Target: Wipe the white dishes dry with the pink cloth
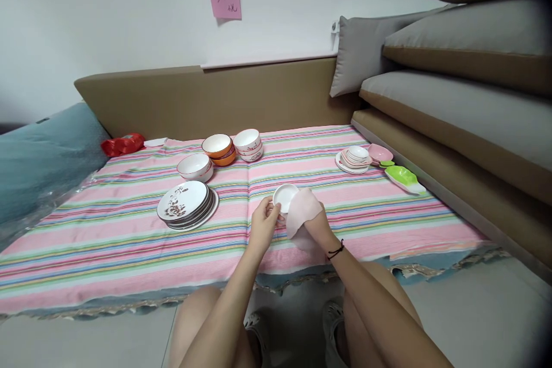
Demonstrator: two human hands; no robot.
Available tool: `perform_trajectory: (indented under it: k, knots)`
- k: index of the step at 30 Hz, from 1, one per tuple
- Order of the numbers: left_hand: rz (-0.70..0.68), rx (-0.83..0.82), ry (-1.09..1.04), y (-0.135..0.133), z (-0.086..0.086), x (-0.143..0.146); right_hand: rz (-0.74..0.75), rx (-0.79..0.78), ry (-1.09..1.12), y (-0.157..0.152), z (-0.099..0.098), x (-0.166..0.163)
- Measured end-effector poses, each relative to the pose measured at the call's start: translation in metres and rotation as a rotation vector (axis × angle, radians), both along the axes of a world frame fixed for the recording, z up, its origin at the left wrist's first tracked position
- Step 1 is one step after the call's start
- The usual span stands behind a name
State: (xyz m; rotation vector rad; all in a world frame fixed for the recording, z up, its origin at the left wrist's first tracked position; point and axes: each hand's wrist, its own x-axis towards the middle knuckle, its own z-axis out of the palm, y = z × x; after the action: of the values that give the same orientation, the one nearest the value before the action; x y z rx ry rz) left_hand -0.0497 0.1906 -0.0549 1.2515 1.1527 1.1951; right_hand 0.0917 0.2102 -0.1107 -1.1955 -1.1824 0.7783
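Observation:
Between my hands a small white dish (283, 196) is held up, tilted toward me, above the striped cloth. My left hand (264, 219) grips its left edge, with the thumb on the front. A pale pink cloth (303, 210) drapes over my right hand (317, 222) and covers the dish's right side. Most of my right fingers are hidden under that cloth, which they press against the dish. A dark cord bracelet circles my right wrist.
Left stand stacked plates (183, 201), white bowls (195, 167), orange bowls (218, 145) and patterned bowls (248, 141). Right are small dishes (357, 154), a pink bowl (380, 153) and a green leaf-shaped dish (403, 177). Piled cushions (457, 92) border the right side.

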Motion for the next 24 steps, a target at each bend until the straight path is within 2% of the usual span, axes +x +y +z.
perform_trajectory:
  k: [3,6,12,17,20,24]
  knots:
    - [-0.014,0.044,0.054,-0.002,0.003,-0.002,-0.035,-0.018,0.033,-0.001,0.0,0.006]
    - [-0.046,0.025,0.022,-0.003,0.006,-0.002,-0.061,-0.029,0.082,0.003,-0.002,0.008]
    - [-0.034,0.068,0.01,-0.002,0.007,-0.002,0.018,-0.026,0.107,0.003,0.004,0.005]
    - [-0.132,0.021,0.055,-0.004,0.002,-0.001,-0.043,-0.029,0.112,-0.002,0.008,0.008]
    - [-0.192,0.028,0.141,-0.006,-0.003,0.002,-0.026,-0.021,0.125,0.002,0.005,0.005]
    - [-0.126,0.085,0.251,-0.007,-0.008,0.004,0.051,-0.02,0.126,0.009,-0.001,-0.001]
